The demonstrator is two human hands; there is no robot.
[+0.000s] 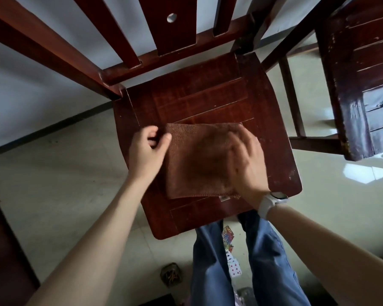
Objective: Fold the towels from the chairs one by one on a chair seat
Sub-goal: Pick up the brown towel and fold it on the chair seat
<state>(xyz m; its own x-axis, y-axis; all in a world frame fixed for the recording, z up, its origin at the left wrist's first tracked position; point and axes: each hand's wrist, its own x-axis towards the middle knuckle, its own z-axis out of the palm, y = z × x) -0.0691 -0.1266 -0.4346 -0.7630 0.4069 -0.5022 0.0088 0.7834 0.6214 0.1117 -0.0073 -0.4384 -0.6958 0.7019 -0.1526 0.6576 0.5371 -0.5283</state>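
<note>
At frame centre, the blurred right hand (244,160) presses flat-fingered on the folded towel (197,160) to smooth it, while the left hand (147,149), fingers loosely curled, steadies its edge on the chair seat (208,96).

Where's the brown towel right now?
In the head view, the brown towel lies folded on the chair seat, toward its front, between the left hand and the right hand resting on it.

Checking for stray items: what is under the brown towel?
The towel lies flat on the chair seat. A small pale tag peeks out at its near edge; anything else beneath is covered.
</note>
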